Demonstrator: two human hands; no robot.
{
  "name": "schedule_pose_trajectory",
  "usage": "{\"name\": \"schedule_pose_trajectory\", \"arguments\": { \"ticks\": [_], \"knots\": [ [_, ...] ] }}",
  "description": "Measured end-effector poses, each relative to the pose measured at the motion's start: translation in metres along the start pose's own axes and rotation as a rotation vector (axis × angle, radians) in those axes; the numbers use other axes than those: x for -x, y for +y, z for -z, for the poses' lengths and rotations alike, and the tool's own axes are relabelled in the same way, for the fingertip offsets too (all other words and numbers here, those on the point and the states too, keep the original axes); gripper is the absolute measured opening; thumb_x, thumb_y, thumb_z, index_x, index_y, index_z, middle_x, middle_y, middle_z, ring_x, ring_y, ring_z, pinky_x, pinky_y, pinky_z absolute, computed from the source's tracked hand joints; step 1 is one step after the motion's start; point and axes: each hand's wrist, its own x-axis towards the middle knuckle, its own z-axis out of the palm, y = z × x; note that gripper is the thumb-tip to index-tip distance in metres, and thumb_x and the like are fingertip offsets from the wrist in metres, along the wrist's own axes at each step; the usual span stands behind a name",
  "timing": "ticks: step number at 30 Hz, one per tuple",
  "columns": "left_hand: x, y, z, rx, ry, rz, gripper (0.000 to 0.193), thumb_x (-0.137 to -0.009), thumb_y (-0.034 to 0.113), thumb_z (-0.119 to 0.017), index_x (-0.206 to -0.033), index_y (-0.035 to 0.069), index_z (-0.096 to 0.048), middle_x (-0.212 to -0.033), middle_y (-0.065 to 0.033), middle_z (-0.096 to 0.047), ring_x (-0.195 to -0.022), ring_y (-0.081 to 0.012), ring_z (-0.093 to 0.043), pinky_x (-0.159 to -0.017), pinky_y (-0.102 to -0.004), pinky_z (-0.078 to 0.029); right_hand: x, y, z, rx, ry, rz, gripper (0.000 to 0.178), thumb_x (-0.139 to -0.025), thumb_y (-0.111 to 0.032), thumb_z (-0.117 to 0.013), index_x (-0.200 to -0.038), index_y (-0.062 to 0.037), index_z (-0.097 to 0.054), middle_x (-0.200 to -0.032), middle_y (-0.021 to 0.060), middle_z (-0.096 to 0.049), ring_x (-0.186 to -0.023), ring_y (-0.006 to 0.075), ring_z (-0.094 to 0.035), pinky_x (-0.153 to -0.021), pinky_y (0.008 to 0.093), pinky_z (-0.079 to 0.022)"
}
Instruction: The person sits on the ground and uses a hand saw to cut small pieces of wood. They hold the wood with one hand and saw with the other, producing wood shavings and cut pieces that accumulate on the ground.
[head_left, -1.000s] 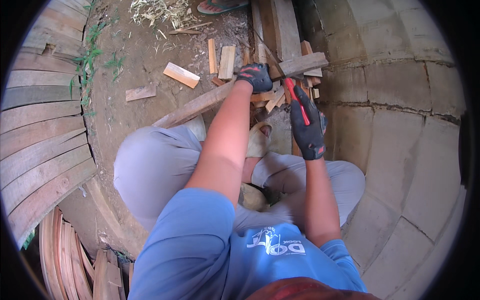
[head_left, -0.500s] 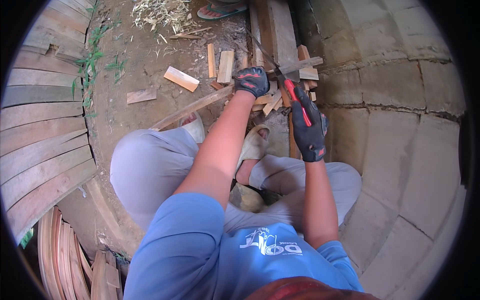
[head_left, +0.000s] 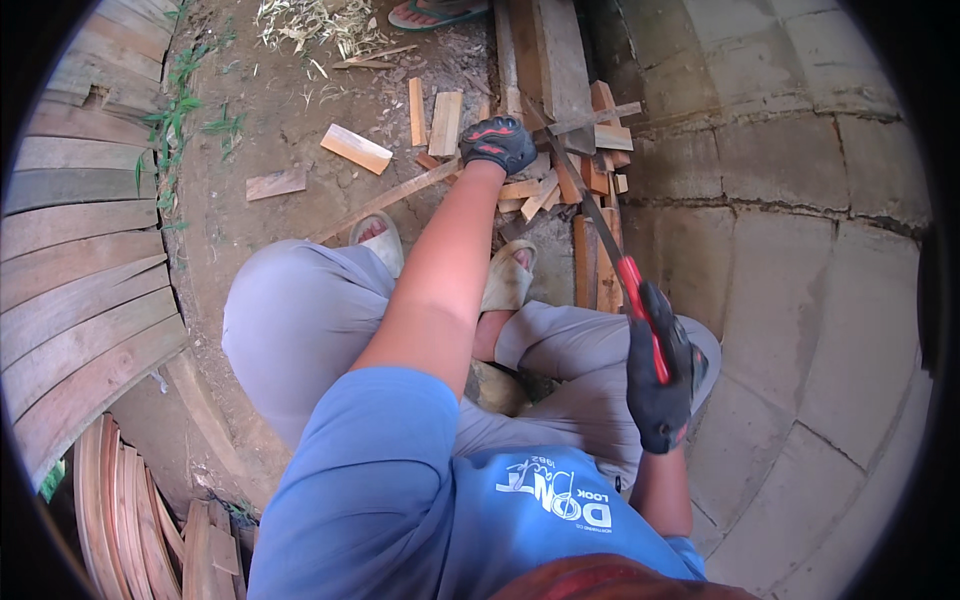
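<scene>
My left hand (head_left: 498,143), in a black glove with red marks, is closed round a long thin wooden strip (head_left: 395,192). The strip slants from beside my shoe up to the right, its far end lying over the offcuts. My right hand (head_left: 663,368), gloved the same way, grips the red handle of a hand saw (head_left: 592,208). The saw's dark blade points away and to the left, across the strip just right of my left hand. Whether the teeth touch the wood is hard to tell. Beneath the blade lies a pile of short wood offcuts (head_left: 540,192).
A thick timber beam (head_left: 565,65) runs away along the block wall (head_left: 780,170) on the right. Loose wood blocks (head_left: 357,148) and shavings (head_left: 325,28) lie on the dirt floor. Wooden boards (head_left: 85,210) stand at left. Another person's sandalled foot (head_left: 437,12) shows at the top.
My right hand has drawn the saw back toward me and to the right, so more of its blade shows. My left hand stays on the strip.
</scene>
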Motion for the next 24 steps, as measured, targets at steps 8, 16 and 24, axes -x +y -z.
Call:
{"name": "schedule_pose_trajectory", "arguments": {
  "ticks": [8, 16, 24],
  "knots": [
    [0.010, -0.002, -0.027, -0.036, 0.126, -0.056, 0.035, -0.089, 0.029, -0.061, -0.109, 0.006, -0.080, -0.111, -0.0205, -0.079, -0.106, -0.0383, -0.077, -0.090, -0.0510, -0.060, -0.032, -0.004, -0.022, -0.057, 0.027, 0.015, 0.037, -0.106, -0.014, -0.065, -0.141, -0.0070, -0.072, -0.131, 0.0188, -0.077, -0.119, 0.0276, -0.075, -0.103, 0.0382, -0.055],
    [0.017, 0.012, -0.035, -0.022, 0.213, -0.050, 0.030, -0.087, 0.025, -0.064, -0.108, 0.009, -0.078, -0.110, -0.0176, -0.079, -0.106, -0.0358, -0.076, -0.094, -0.0518, -0.055, -0.122, 0.016, -0.088, -0.061, 0.101, 0.181, 0.036, -0.105, -0.022, -0.065, -0.139, -0.0148, -0.073, -0.120, 0.0202, -0.077, -0.108, 0.0386, -0.076, -0.092, 0.0456, -0.058],
    [0.013, 0.006, -0.036, -0.043, 0.173, -0.061, 0.035, -0.088, 0.025, -0.062, -0.114, 0.009, -0.078, -0.115, -0.0183, -0.079, -0.110, -0.0374, -0.076, -0.096, -0.0515, -0.057, -0.083, 0.065, -0.119, -0.097, 0.176, 0.192, 0.040, -0.105, -0.019, -0.064, -0.144, -0.0162, -0.070, -0.122, 0.0202, -0.077, -0.104, 0.0407, -0.076, -0.088, 0.0463, -0.059]
  ]
}}
